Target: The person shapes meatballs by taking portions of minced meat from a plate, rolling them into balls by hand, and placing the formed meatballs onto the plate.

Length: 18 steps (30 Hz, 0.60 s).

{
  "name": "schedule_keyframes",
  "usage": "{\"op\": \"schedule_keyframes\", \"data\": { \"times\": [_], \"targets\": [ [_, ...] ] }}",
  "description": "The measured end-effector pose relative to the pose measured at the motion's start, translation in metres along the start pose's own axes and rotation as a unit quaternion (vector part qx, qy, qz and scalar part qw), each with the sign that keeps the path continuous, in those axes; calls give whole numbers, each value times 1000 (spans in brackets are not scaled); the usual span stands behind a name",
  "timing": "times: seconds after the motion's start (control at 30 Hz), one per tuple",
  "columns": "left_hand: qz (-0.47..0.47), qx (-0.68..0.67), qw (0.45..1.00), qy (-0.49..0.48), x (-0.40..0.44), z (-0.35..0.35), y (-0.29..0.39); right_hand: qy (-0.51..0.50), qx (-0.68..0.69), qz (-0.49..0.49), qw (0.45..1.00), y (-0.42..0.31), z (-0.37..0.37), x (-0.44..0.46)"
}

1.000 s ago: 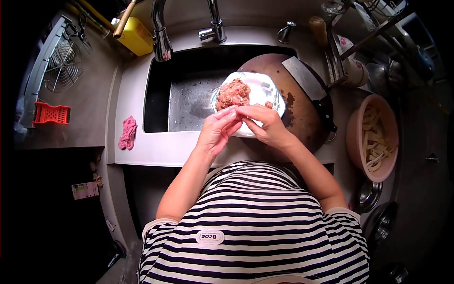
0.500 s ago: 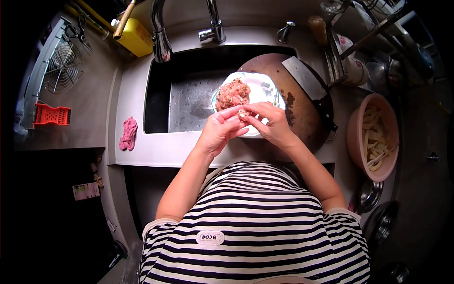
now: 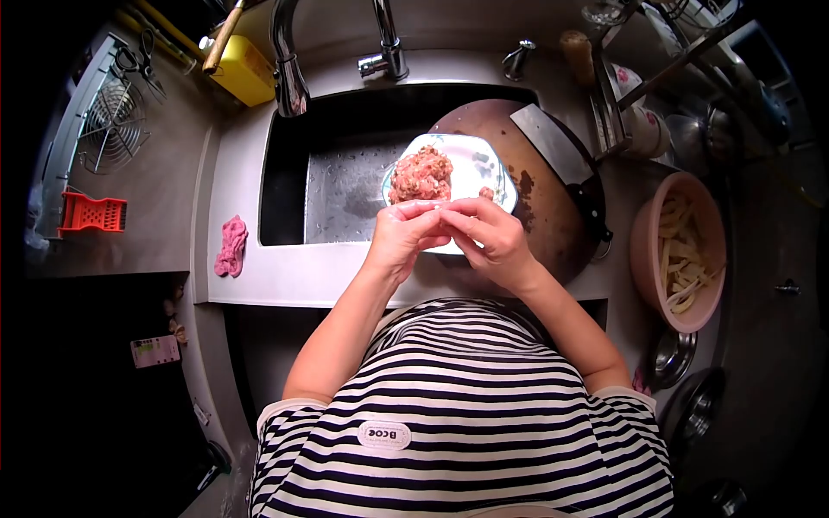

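My left hand [image 3: 402, 236] and my right hand [image 3: 494, 240] meet at the fingertips over the near edge of a white plate [image 3: 471, 164]. Both are closed in a pinch; what lies between the fingers is too small and hidden to name. A mound of minced meat [image 3: 421, 175] fills the left side of the plate, and a small meat piece [image 3: 486, 192] sits at its right, just beyond my right hand. Under the plate is a round brown board [image 3: 553, 207], partly over the sink, with a cleaver [image 3: 553, 142] lying on its far right.
The sink [image 3: 345, 190] has a chrome faucet [image 3: 290, 82] behind it. A pink cloth [image 3: 231, 246] lies on the left rim. At right stands a pink bowl [image 3: 641, 250] of pale strips. A red grater [image 3: 92, 213] and a yellow bottle [image 3: 243, 73] are at left.
The pale, small thing seen between my fingers half a second ago is now hidden as the fingertips have come together. The small meat piece on the plate shows again.
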State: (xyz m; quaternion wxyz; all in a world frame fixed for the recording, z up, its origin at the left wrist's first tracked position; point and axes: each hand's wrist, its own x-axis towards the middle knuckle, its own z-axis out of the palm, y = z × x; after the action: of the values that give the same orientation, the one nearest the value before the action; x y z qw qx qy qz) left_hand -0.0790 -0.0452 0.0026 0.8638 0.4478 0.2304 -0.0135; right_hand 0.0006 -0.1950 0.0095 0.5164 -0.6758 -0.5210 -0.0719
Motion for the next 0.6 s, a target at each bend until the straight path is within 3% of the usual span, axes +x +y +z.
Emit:
{"op": "schedule_keyframes", "data": {
  "times": [0.23, 0.37, 0.5, 0.6],
  "targets": [
    [7, 3, 1000, -20, -1, 2, -4, -41, -95, 10, 995, 7, -2, -3],
    [-5, 9, 999, -31, -4, 5, 4, -19, -33, 30, 999, 1, -3, 2],
    [-10, 26, 999, -18, -4, 1, 9, 0, 175, 184, 967, -7, -8, 5],
    [-18, -1, 999, -34, -3, -1, 8, -22, 111, 161, 980, -4, -15, 6]
  ]
}}
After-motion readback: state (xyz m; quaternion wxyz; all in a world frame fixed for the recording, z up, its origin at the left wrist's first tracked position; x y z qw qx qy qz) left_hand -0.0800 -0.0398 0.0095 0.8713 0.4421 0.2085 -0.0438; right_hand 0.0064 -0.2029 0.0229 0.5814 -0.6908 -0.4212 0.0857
